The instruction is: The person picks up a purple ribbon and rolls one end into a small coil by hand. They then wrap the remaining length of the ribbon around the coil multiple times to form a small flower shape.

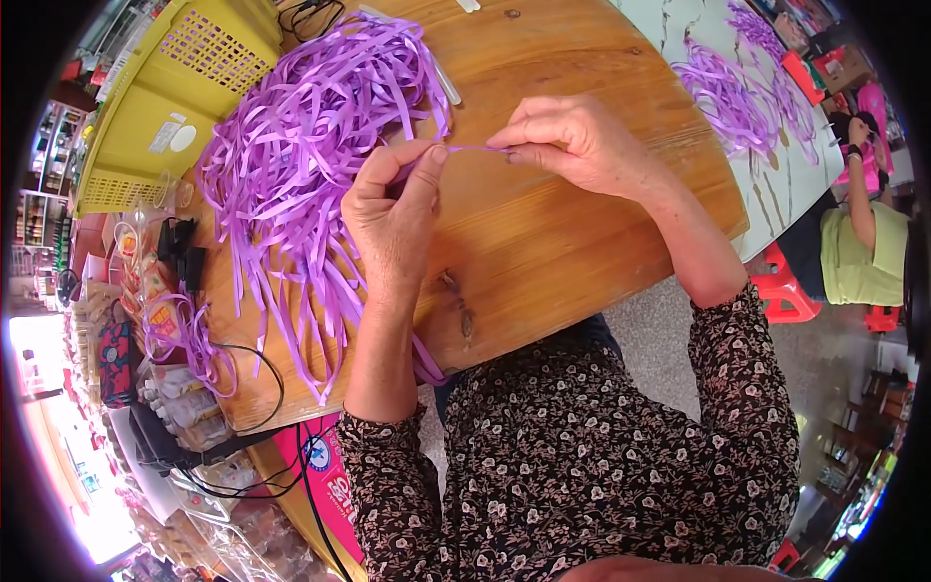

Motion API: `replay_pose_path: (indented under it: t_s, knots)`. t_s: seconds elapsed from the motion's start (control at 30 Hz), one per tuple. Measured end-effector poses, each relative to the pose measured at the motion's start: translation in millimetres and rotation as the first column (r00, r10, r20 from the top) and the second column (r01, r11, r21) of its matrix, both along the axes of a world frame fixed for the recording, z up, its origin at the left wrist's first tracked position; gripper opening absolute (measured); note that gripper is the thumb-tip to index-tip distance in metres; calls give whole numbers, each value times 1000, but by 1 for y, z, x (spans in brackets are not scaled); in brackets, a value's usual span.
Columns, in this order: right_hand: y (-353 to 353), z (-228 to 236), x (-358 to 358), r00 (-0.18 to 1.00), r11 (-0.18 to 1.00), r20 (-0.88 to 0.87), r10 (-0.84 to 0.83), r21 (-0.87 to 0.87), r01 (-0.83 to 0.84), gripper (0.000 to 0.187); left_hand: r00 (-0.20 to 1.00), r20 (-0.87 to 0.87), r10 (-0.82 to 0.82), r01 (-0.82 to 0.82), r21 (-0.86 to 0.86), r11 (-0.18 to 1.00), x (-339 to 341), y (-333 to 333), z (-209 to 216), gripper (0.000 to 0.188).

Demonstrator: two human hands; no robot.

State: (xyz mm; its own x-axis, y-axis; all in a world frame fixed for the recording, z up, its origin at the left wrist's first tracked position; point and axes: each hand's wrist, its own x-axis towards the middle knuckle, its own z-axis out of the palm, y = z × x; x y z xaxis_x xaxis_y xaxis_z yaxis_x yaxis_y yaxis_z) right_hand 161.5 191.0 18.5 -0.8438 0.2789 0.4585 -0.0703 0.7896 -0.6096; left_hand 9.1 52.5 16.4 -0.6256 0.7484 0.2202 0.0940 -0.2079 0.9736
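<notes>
A thin strip of purple ribbon (pixel 472 148) is stretched between my two hands above the wooden table. My left hand (pixel 396 199) pinches one end between thumb and forefinger, with the other fingers curled in. On the right, my right hand (pixel 572 145) grips the other end between its fingertips. A large heap of purple ribbons (pixel 310 126) lies to the left of my left hand, and its loose ends trail toward the near table edge. Whether the strip runs on into the heap is hidden behind my left hand.
The wooden table (pixel 582 242) fills the middle. A yellow-green basket (pixel 145 126) stands tilted at its left. At the right, a white marbled table (pixel 776 184) bears more purple ribbons (pixel 727 92). A person in a light green top (pixel 863 247) sits beyond. Black cables (pixel 276 475) hang at the lower left.
</notes>
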Motion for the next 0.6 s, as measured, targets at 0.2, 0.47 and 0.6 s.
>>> replay_pose_path:
  t_s: [0.2,0.47,0.6]
  knots:
    - [3,1,2,996,990,12,-90,109,88,14,980,-199,3,-2,5,1000,-8,1,-12,6]
    - [1,0,-3,989,981,-122,-89,163,108,9,590,-797,124,-51,117,992,6,8,-5,20]
    - [-4,-1,-2,981,924,-138,-137,338,176,12,951,148,-273,286,-79,955,21,6,-1,21]
